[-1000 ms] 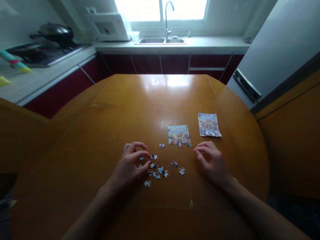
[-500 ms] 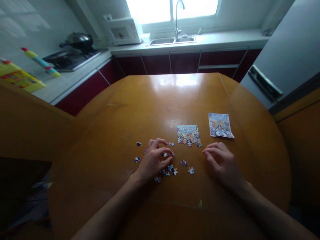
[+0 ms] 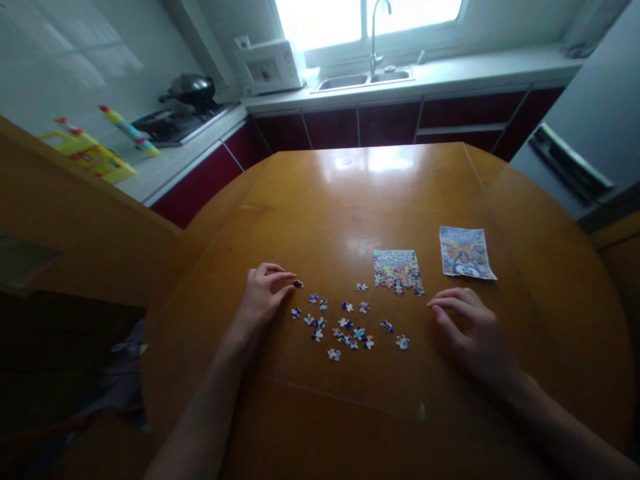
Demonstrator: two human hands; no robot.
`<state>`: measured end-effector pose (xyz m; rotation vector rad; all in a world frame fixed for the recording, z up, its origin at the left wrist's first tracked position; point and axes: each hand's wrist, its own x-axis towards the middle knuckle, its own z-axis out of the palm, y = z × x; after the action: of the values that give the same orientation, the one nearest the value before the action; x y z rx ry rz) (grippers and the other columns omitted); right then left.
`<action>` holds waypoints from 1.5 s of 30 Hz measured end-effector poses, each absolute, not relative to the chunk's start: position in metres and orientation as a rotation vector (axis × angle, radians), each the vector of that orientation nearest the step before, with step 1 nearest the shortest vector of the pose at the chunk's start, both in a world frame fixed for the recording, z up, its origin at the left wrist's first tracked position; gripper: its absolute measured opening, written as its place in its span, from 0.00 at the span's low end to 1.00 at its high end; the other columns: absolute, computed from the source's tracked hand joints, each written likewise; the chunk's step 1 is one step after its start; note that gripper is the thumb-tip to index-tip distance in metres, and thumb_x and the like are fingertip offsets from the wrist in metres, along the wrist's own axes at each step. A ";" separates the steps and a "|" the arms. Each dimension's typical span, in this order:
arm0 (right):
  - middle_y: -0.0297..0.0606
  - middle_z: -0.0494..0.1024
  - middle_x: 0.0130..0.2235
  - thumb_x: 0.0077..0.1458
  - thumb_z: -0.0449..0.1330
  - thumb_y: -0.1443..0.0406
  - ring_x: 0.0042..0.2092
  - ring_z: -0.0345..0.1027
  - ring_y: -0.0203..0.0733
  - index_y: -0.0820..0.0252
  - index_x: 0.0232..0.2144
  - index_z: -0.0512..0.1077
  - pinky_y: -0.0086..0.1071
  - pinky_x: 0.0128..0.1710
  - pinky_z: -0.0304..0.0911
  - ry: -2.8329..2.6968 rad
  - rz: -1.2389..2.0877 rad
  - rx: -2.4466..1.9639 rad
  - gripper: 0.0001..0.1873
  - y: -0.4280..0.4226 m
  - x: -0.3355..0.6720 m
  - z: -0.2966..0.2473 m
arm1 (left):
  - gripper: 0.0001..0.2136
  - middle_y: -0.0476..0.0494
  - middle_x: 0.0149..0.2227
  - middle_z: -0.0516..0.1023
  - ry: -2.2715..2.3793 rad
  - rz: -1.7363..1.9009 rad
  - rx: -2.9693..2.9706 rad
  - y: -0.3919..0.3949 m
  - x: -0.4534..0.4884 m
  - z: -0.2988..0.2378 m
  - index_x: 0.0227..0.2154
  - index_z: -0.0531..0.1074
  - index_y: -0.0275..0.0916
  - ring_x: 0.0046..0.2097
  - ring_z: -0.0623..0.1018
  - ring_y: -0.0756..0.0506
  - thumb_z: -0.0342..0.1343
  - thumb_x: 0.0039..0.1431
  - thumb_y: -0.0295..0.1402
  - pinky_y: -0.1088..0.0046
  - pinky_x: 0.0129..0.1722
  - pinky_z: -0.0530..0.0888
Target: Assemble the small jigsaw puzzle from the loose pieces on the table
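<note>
My left hand [image 3: 265, 293] reaches to a dark puzzle piece [image 3: 299, 284] at the far left of the loose pieces. Its thumb and forefinger are apart, with the tips at the piece's left edge. Several loose jigsaw pieces [image 3: 359, 333] lie scattered between my hands. Beyond them is the partly joined puzzle [image 3: 397, 268], its lower edge uneven with knobs sticking out. My right hand [image 3: 467, 327] rests to the right of the pieces, thumb and forefinger tips together; whether anything small is between them is hidden.
A creased picture sheet [image 3: 466, 252] lies right of the joined puzzle on the wooden table [image 3: 320, 220]. Behind are a counter with a sink [image 3: 345, 82], a microwave [image 3: 273, 65], a wok [image 3: 191, 88] on the stove and yellow bottles [image 3: 95, 157]. A fridge [image 3: 575, 120] stands right.
My left hand has moved left, off the middle of the loose pieces to the dark piece, uncovering several pieces. My right hand keeps its pose. The view has shifted left.
</note>
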<state>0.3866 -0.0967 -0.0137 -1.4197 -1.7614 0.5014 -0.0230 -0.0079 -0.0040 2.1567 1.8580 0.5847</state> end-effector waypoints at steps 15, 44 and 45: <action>0.40 0.77 0.40 0.63 0.59 0.64 0.45 0.69 0.47 0.54 0.36 0.76 0.43 0.44 0.66 -1.775 0.484 -1.420 0.06 -0.098 0.390 -0.019 | 0.09 0.43 0.43 0.74 1.756 0.449 2.112 -0.016 -0.021 0.014 0.38 0.80 0.43 0.49 0.71 0.39 0.63 0.57 0.39 0.57 0.53 0.70; 0.39 0.76 0.39 0.63 0.59 0.63 0.44 0.70 0.46 0.55 0.35 0.76 0.41 0.44 0.66 -1.758 0.465 -1.418 0.06 -0.097 0.391 -0.022 | 0.04 0.45 0.39 0.71 1.360 0.159 2.074 -0.028 -0.021 0.031 0.33 0.80 0.43 0.44 0.72 0.44 0.61 0.58 0.34 0.66 0.47 0.72; 0.39 0.76 0.39 0.63 0.59 0.63 0.44 0.70 0.46 0.55 0.35 0.76 0.41 0.44 0.66 -1.758 0.466 -1.419 0.06 -0.098 0.391 -0.022 | 0.04 0.45 0.39 0.71 1.371 0.145 2.063 -0.028 -0.021 0.032 0.33 0.80 0.43 0.44 0.72 0.44 0.62 0.57 0.35 0.66 0.46 0.72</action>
<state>0.3911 -0.0975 -0.0221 -1.4187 -1.7580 0.4662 -0.0208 -0.0282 0.0322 2.0630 1.3714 0.1446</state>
